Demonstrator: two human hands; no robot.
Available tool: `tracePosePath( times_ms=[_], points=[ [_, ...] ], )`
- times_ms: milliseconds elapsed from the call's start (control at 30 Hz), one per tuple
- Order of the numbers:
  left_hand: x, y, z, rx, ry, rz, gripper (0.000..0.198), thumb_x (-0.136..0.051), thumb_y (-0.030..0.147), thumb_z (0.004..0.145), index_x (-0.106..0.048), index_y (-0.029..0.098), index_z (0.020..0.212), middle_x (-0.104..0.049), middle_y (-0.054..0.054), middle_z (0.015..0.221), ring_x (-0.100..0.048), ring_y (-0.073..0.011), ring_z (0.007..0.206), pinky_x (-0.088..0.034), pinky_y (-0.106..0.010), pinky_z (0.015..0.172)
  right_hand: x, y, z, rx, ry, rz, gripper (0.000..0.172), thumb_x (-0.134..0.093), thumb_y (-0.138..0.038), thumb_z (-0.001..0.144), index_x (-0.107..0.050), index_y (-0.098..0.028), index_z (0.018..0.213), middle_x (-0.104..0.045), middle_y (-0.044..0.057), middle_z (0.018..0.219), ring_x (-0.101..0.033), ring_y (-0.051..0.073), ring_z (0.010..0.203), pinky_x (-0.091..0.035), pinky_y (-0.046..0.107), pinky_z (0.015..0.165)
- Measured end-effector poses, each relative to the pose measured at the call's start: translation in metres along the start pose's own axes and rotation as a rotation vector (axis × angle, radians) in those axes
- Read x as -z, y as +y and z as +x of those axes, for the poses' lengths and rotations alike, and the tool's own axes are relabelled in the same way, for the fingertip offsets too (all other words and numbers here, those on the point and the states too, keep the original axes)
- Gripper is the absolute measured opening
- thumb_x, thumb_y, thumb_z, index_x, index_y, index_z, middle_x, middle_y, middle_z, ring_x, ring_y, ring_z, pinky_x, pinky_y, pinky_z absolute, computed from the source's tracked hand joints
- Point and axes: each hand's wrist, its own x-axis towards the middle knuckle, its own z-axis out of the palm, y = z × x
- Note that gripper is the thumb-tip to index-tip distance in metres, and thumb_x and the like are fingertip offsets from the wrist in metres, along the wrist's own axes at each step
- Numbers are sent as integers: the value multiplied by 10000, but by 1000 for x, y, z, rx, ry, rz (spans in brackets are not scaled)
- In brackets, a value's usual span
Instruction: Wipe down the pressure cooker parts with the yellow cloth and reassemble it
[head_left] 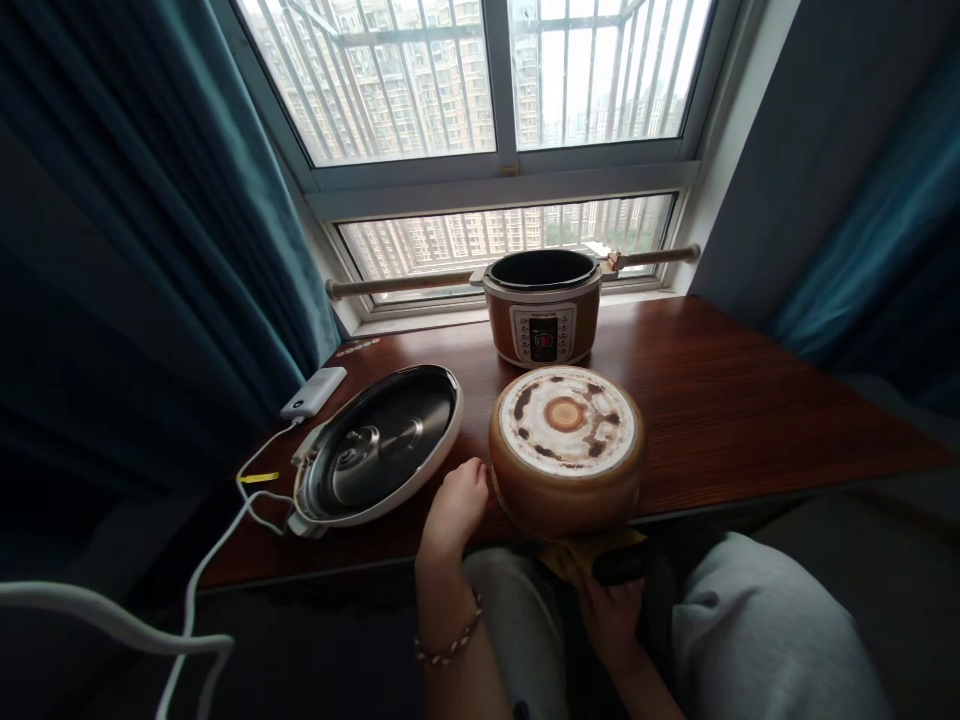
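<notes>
A brown pot (pixel 566 505) is tipped over at the table's front edge, its round base facing up. That base is whitish with dark and brown stains. My left hand (pixel 459 503) is closed at the pot's left side, its fingertips partly hidden by the pot. Below the front edge, in shadow, my right hand (pixel 611 610) is closed on a yellow cloth (pixel 566 562). A black handle (pixel 619 564) sits just above those fingers; I cannot tell whether they also grip it.
An electric cooker (pixel 544 325) with its top off stands behind the pot, by the window. To the left lies a detached lid (pixel 386 440), dark inside up. Farther left are a white power bank (pixel 313 392), its cable (pixel 217 550) and a yellow strip (pixel 259 478).
</notes>
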Motion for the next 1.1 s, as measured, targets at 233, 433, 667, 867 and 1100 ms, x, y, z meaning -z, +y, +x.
tracePosePath(
  times_ms=[233,433,667,867,1100],
  points=[
    [-5,0,5,-34,-22,0,225,-384,242,849,-588,183,773,-672,-117,875,-617,-212,826,-427,-302,742,1,5,11,38,-51,-78,312,-496,-103,743,-697,-328,819,-683,8,808,-602,251,762,-416,516,812],
    [-17,-10,20,124,-2,-105,171,-393,211,838,-557,183,798,-658,-98,792,-630,-183,725,-455,-273,663,8,3,18,31,-33,-88,308,-458,-66,727,-689,-268,753,-661,34,768,-591,252,765,-421,502,798],
    [-22,-20,29,186,-25,-254,165,-338,199,847,-498,158,846,-623,-91,793,-627,-147,613,-483,-259,559,16,5,18,-28,-110,-88,273,-458,-105,698,-657,-281,757,-668,44,770,-599,277,777,-423,497,779],
    [-26,-16,30,151,-37,-371,152,-415,227,823,-545,157,787,-629,-55,693,-605,-142,579,-468,-239,531,30,9,37,-21,-83,-111,278,-443,-119,684,-648,-262,806,-665,65,789,-587,294,804,-407,482,770],
    [-23,5,24,19,-51,-515,232,-512,311,753,-612,121,667,-625,-39,604,-592,-163,606,-453,-241,543,56,13,89,46,-102,-60,364,-428,-115,667,-590,-255,962,-617,78,925,-498,307,912,-369,510,818]
  ],
)
